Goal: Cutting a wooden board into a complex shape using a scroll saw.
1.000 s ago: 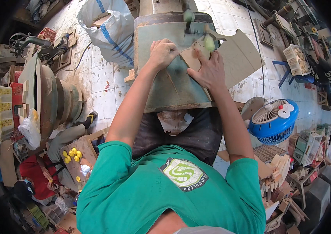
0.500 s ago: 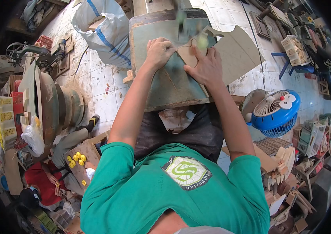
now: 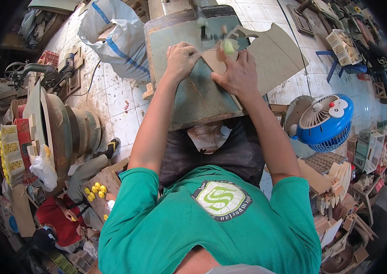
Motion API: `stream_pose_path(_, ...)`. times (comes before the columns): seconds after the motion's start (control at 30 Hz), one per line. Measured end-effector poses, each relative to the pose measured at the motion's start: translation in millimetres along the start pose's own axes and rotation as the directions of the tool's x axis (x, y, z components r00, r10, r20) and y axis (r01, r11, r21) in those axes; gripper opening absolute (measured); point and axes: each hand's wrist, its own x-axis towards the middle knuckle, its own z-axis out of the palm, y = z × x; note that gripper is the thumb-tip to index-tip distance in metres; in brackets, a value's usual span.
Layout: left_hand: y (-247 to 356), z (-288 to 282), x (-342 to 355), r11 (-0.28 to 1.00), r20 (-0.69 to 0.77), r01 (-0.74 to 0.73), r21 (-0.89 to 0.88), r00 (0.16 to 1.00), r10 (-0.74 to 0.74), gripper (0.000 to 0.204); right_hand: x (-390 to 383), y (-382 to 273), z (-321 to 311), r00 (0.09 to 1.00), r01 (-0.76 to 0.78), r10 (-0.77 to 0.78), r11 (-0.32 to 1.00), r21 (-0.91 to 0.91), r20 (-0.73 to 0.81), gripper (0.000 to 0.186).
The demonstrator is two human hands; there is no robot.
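Observation:
A flat, thin brown board (image 3: 276, 55) with curved edges lies on a worn greenish machine table (image 3: 171, 101) and juts past its right side. Spread over the board, my right hand (image 3: 240, 74) presses down with fingers stretched out. My left hand (image 3: 182, 59) rests on the table with thumb and fingers pinched together at the board's left corner. A dark line curves across the board near my right fingertips. Just above them is a blurred light-green part (image 3: 229, 47). An upright machine part (image 3: 199, 22), also blurred, stands over the far side of the table.
A white sack with blue stripes (image 3: 122, 50) stands left of the table. On the right is a blue fan (image 3: 326, 122), with stacked wood pieces (image 3: 337, 182) below it. At lower left, a person in a red top (image 3: 59, 219) sits by a board bearing several yellow pieces (image 3: 96, 188).
The whole view has shifted slightly. Both hands and the board stay in nearly the same place on the machine table.

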Motion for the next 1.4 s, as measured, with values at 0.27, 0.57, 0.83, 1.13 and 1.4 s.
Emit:
stream_pose_path(0.27, 1.4, 0.2, -1.3, 1.0, -0.028, -0.015, -0.008, 0.999, 0.015, 0.015, -2.9, -6.7, -1.3, 0.999, -0.029, 0.029, 1.0, 0.008, -0.029, 0.081)
stream_pose_path(0.57, -1.0, 1.6, -0.2, 0.999, -0.036, -0.035, -0.004, 0.999, 0.035, 0.015, -4.9, -14.7, -2.9, 0.997, -0.082, 0.082, 0.996, 0.016, -0.008, 0.083)
stream_pose_path(0.83, -1.3, 6.0, -0.9, 0.997, -0.091, -0.068, 0.024, 0.993, 0.07, 0.016, -7.2, -21.7, 1.8, 0.992, -0.117, 0.116, 0.993, -0.019, -0.054, 0.084)
stream_pose_path(1.13, 16.1, -2.5, -31.0, 0.96, -0.224, 0.187, -0.209, 0.946, -0.233, 0.017, -6.1, -22.8, 4.6, 0.983, -0.18, 0.181, 0.983, -0.038, 0.013, 0.087)
stream_pose_path(1.4, 64.6, 5.5, -120.6, 0.99, -0.203, -0.074, -0.121, 0.978, 0.049, 0.011, -9.0, -12.8, 9.6, 0.989, -0.13, 0.129, 0.992, -0.004, -0.066, 0.088)
